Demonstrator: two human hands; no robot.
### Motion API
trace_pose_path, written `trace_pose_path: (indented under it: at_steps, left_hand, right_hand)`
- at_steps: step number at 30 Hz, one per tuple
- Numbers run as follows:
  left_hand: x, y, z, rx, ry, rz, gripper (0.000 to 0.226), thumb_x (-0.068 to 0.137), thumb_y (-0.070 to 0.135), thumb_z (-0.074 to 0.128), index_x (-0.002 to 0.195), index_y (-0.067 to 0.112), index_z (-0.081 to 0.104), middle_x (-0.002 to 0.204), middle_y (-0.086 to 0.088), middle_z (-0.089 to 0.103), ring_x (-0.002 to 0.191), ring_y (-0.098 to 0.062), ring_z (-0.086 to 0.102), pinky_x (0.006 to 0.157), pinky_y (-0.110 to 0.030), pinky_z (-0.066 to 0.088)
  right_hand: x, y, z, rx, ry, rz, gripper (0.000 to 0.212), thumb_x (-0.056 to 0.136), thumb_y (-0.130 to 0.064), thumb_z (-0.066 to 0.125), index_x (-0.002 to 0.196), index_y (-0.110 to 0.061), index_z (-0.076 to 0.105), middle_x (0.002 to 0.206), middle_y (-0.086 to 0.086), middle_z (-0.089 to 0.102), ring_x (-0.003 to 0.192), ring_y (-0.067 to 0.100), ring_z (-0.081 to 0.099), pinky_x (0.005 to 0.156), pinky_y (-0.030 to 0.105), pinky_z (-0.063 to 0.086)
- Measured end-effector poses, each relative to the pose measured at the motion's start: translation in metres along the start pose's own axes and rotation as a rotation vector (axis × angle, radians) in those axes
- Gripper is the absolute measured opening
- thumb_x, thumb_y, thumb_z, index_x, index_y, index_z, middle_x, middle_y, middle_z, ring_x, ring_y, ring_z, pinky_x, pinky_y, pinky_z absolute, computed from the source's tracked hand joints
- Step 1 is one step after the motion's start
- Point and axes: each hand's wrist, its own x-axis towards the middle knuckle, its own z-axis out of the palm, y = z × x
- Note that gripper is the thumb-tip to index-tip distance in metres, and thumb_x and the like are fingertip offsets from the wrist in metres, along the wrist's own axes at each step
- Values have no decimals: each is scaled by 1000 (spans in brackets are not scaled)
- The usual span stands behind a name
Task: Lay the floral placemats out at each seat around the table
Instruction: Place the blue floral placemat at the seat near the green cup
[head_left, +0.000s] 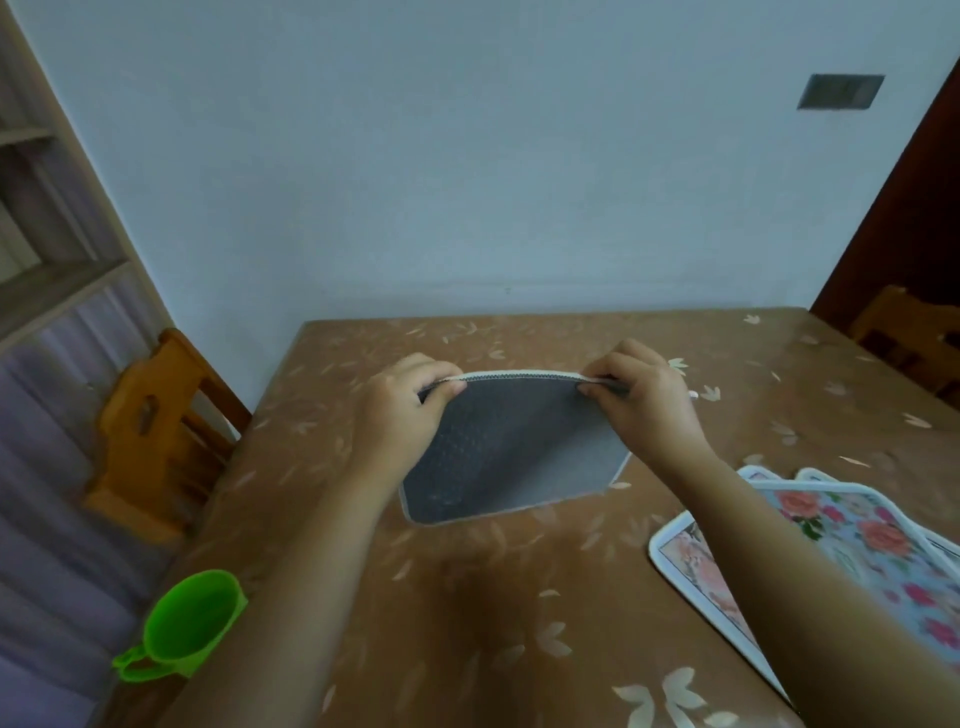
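Near the middle of the brown, leaf-patterned counter (467, 613), both hands hold one placemat (511, 457) up by its top edge, with its grey, textured underside turned toward the camera and its printed face hidden. The left hand (410, 402) grips the top corner at about 10 o'clock on the mat, its fingers (441, 385) curled over the white-bound rim and the thumb pinching from the near side. The right hand (647, 397) pinches the opposite top corner at about 2 o'clock, its fingers (608, 375) folded tightly on the rim. The top edge bows slightly between the two grips, and the mat slopes down toward the camera; its lower edge reaches the counter surface at 6 o'clock, though actual contact cannot be told. At 4 o'clock from the held mat, partly behind the right forearm, lies a stack of floral placemats (857, 540), face up, pale blue with pink and orange roses and white borders, their corners fanned apart. At 8 o'clock, off the counter's left edge, a bright green cup (189, 623) with a handle shows, tilted; what carries it is unclear. A wooden chair (156, 426) stands at 9 o'clock against the counter's left side, and another wooden chair back (906, 332) shows at 2 o'clock by the far right corner. The far edge of the counter meets a pale wall bearing a grey plate (840, 92) at the upper right.
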Motion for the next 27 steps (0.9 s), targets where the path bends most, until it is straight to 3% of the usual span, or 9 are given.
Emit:
trace_pose_path:
  at_steps: [4, 9, 12, 14, 17, 22, 27]
  left_hand:
    - [-30, -26, 23, -7, -17, -39, 9, 76, 9, 66, 82, 16, 70, 79, 9, 63, 78, -15, 61, 71, -30, 47]
    - [-101, -64, 51, -38, -209, -295, 12, 75, 3, 69, 86, 6, 71, 87, -7, 67, 68, -23, 59, 61, -31, 43]
    - [-135, -77, 55, 5, -320, -392, 12, 77, 5, 68, 88, 8, 71, 89, -3, 66, 84, -22, 62, 75, -28, 44]
    - [-153, -79, 55, 38, -389, -372, 11, 76, 5, 69, 86, 8, 71, 90, -5, 68, 87, -23, 62, 79, -27, 45]
    - [-172, -71, 60, 87, -463, -295, 12, 76, 9, 70, 88, 8, 70, 90, -5, 68, 86, -19, 60, 75, -16, 37]
    - [-187, -44, 77, 94, -446, -154, 11, 77, 11, 68, 88, 9, 68, 87, -5, 67, 83, -21, 60, 75, -34, 47]
    - [-198, -39, 84, 100, -399, -159, 8, 78, 9, 67, 85, 9, 67, 83, -5, 67, 78, -22, 61, 70, -36, 47]
  right_hand:
    - [-26, 14, 18, 2, -49, 65, 5, 73, 1, 68, 77, -1, 66, 79, 14, 59, 79, 31, 55, 68, 34, 44]
    - [-91, 28, 62, 55, -261, 341, 9, 73, -6, 70, 82, -6, 70, 86, 10, 63, 84, 25, 57, 68, 30, 41]
    - [-127, 29, 83, 57, -455, 472, 10, 76, -13, 69, 85, -9, 70, 91, 7, 64, 85, 24, 59, 70, 32, 41]
    - [-146, 28, 91, 84, -507, 526, 11, 76, -13, 69, 85, -9, 70, 92, 8, 65, 85, 23, 59, 67, 26, 38]
    - [-164, 22, 99, 128, -523, 582, 11, 76, -15, 70, 85, -11, 69, 93, 5, 65, 81, 15, 57, 65, 18, 35]
    - [-174, 1, 114, 157, -560, 555, 10, 76, -16, 70, 85, -11, 69, 92, 5, 64, 82, 18, 57, 69, 24, 41]
    - [-176, -5, 114, 132, -590, 508, 9, 77, -16, 67, 85, -12, 69, 93, 5, 64, 81, 16, 56, 70, 23, 42]
